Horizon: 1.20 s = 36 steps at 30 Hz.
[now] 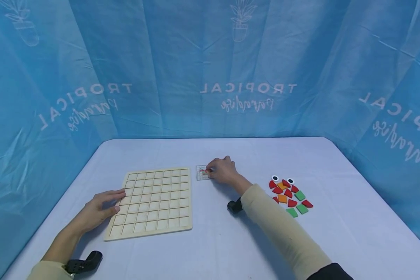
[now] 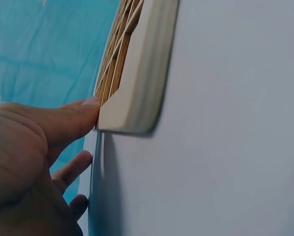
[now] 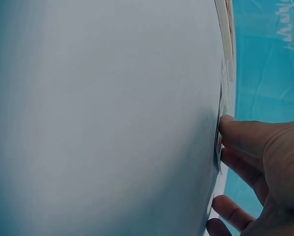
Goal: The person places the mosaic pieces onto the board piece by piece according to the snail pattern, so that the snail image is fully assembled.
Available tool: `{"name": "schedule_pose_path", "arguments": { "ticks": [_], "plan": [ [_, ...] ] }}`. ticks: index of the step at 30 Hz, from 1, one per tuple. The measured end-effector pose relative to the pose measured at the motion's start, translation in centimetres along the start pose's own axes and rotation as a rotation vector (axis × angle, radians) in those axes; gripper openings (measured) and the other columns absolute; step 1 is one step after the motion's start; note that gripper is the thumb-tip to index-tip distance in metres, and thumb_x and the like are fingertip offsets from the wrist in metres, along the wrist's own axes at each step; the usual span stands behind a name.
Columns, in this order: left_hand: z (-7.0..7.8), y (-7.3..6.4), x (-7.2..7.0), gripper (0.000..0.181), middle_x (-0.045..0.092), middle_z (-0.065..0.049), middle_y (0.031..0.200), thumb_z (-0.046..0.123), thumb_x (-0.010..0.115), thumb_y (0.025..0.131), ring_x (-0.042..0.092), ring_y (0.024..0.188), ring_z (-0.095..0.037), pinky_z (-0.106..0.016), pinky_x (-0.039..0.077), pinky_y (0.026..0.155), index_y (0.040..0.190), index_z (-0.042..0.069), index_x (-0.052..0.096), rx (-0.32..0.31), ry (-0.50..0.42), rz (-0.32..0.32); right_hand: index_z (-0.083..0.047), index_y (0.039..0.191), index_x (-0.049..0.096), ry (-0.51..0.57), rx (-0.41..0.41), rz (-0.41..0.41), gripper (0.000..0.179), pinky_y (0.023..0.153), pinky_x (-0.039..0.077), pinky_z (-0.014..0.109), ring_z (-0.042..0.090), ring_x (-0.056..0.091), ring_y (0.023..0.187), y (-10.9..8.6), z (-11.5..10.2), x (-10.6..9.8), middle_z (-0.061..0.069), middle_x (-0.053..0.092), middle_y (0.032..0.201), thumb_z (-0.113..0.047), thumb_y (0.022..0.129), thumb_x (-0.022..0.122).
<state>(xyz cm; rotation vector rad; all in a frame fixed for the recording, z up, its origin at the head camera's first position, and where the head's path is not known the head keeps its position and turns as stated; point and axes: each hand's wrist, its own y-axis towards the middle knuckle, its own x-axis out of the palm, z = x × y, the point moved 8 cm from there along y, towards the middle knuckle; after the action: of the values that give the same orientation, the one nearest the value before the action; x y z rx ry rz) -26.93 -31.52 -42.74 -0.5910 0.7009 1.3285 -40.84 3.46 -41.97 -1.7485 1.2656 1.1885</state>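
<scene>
My left hand [image 1: 97, 210] rests at the left edge of a pale wooden grid board [image 1: 155, 204] that lies flat on the table. Its fingers are extended, and in the left wrist view the thumb [image 2: 70, 120] touches the board near a rounded corner. Beyond the board's right side, my right hand [image 1: 224, 171] pinches a small printed card [image 1: 201, 173] with a grid and a coloured picture. Part of the card is hidden under the fingers. In the right wrist view, the card is seen nearly edge-on at the thumb and fingertips.
On the right side of the table lie red quarter-round pieces [image 1: 291, 203], orange squares [image 1: 282, 198], green squares [image 1: 302, 209] and two white-and-black eye discs [image 1: 274, 178]. A white cloth covers the table [image 1: 210, 252]. Blue curtains [image 1: 182, 70] hang behind and beside it.
</scene>
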Motion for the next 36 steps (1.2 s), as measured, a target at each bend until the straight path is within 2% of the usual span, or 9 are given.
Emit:
{"name": "schedule_pose_path", "arguments": {
  "ticks": [9, 17, 24, 36],
  "plan": [
    [3.2, 0.3, 2.3, 0.05, 0.041, -0.02, 0.145, 0.017, 0.065, 0.085, 0.024, 0.136, -0.05, -0.072, 0.013, 0.103, 0.132, 0.004, 0.053, -0.008, 0.069, 0.031, -0.028, 0.109, 0.071, -0.025, 0.057, 0.014, 0.026, 0.095, 0.035, 0.045, 0.029, 0.04, 0.117, -1.6, 3.5, -1.4, -0.004, 0.059, 0.129, -0.026, 0.084, 0.069],
    [6.5, 0.9, 4.7, 0.047, 0.05, -0.016, 0.14, 0.011, 0.067, 0.083, 0.035, 0.133, -0.045, -0.068, 0.018, 0.106, 0.128, 0.004, 0.057, 0.059, 0.099, 0.079, -0.025, 0.109, 0.071, -0.017, 0.112, 0.0, 0.028, 0.095, 0.034, 0.046, 0.029, 0.039, 0.118, -3.1, 6.6, -2.8, -0.001, 0.06, 0.129, -0.023, 0.081, 0.072],
    [9.0, 1.9, 7.1, 0.045, 0.053, -0.016, 0.136, 0.01, 0.067, 0.083, 0.039, 0.129, -0.043, -0.064, 0.016, 0.105, 0.127, 0.003, 0.058, 0.11, 0.104, 0.1, -0.025, 0.111, 0.07, -0.002, 0.133, -0.018, 0.029, 0.098, 0.033, 0.049, 0.031, 0.037, 0.121, -4.2, 9.2, -3.7, 0.001, 0.059, 0.131, -0.022, 0.082, 0.07],
    [12.6, 3.6, 10.5, 0.045, 0.053, -0.01, 0.137, 0.013, 0.067, 0.084, 0.041, 0.131, -0.036, -0.06, 0.011, 0.112, 0.127, 0.005, 0.057, 0.123, 0.079, 0.067, -0.021, 0.113, 0.07, 0.021, 0.164, -0.007, 0.031, 0.099, 0.031, 0.055, 0.037, 0.034, 0.124, -5.9, 13.3, -5.4, 0.005, 0.057, 0.134, -0.019, 0.083, 0.067]
  ]
}}
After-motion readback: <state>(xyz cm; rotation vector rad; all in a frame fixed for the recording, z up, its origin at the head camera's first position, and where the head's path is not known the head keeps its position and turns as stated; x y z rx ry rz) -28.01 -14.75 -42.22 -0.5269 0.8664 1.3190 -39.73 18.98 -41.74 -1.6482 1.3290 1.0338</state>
